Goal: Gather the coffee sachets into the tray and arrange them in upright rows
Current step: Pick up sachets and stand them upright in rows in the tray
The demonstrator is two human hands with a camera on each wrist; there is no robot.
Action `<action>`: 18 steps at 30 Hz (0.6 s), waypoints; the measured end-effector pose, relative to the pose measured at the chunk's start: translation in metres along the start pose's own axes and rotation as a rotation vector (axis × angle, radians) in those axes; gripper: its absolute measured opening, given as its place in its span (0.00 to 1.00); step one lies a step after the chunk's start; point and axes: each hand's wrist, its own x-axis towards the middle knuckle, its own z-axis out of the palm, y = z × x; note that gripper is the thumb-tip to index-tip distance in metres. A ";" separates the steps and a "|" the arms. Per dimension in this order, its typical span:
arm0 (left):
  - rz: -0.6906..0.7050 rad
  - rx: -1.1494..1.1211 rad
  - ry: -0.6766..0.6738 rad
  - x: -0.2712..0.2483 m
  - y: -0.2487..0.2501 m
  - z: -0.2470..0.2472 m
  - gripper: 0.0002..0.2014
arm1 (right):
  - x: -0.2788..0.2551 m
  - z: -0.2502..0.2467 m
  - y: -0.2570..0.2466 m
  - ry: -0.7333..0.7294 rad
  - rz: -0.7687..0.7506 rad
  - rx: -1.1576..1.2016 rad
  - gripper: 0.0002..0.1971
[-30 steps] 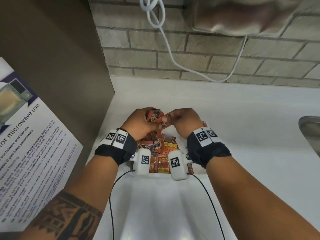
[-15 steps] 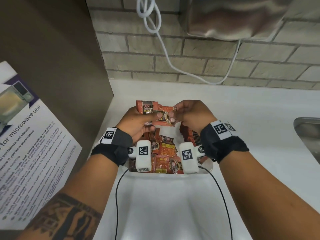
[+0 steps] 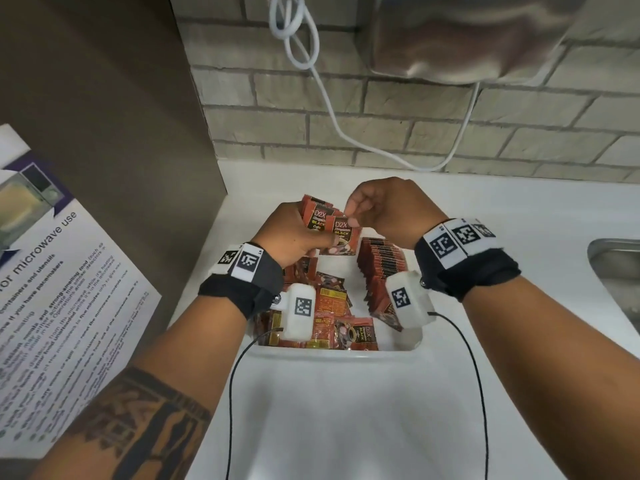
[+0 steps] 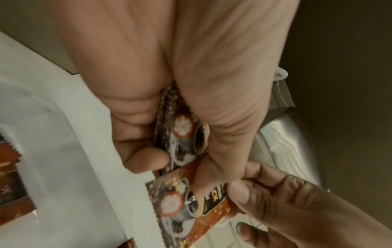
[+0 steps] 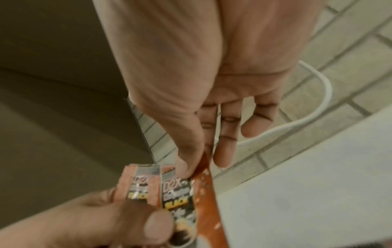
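Above the white tray (image 3: 332, 353) my left hand (image 3: 294, 233) grips a small stack of red-brown coffee sachets (image 3: 317, 214), upright with the D2X label facing me. My right hand (image 3: 381, 209) pinches the top corner of the front sachet (image 3: 341, 237) between thumb and forefinger. In the right wrist view the thumb presses the sachet (image 5: 180, 193); in the left wrist view the stack (image 4: 180, 134) sits between my left palm and fingers. A row of upright sachets (image 3: 382, 268) stands along the tray's right side. Loose sachets (image 3: 332, 306) lie flat at its left and front.
The tray sits on a white counter (image 3: 346, 410). A brick wall (image 3: 415, 126) with a hanging white cable (image 3: 329, 102) is behind it. A brown cabinet side (image 3: 104, 133) with a microwave notice (image 3: 52, 289) stands to the left. A steel sink (image 3: 620, 271) edge is on the right.
Both hands have lifted higher above the tray. The sachets in my left hand turned from lying sideways to upright, and my right hand now pinches the front one by its top corner.
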 end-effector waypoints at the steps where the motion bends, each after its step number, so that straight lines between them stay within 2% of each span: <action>1: -0.007 -0.004 0.006 0.001 -0.001 0.001 0.08 | 0.002 -0.003 0.002 -0.002 0.006 -0.034 0.06; 5: -0.083 0.096 0.098 0.006 -0.019 -0.001 0.09 | 0.011 -0.005 0.009 -0.028 0.052 -0.124 0.09; 7: -0.140 0.169 0.095 0.009 -0.027 -0.003 0.09 | 0.018 -0.001 0.012 -0.067 0.082 -0.190 0.10; 9: -0.188 0.274 -0.001 0.007 -0.027 -0.001 0.08 | 0.028 0.007 0.017 -0.103 0.103 -0.221 0.10; 13: -0.221 0.487 -0.314 0.007 -0.021 0.016 0.10 | 0.051 0.028 0.025 -0.193 0.136 -0.358 0.08; 18: -0.315 0.728 -0.413 0.032 -0.025 0.040 0.10 | 0.080 0.059 0.045 -0.323 0.236 -0.533 0.10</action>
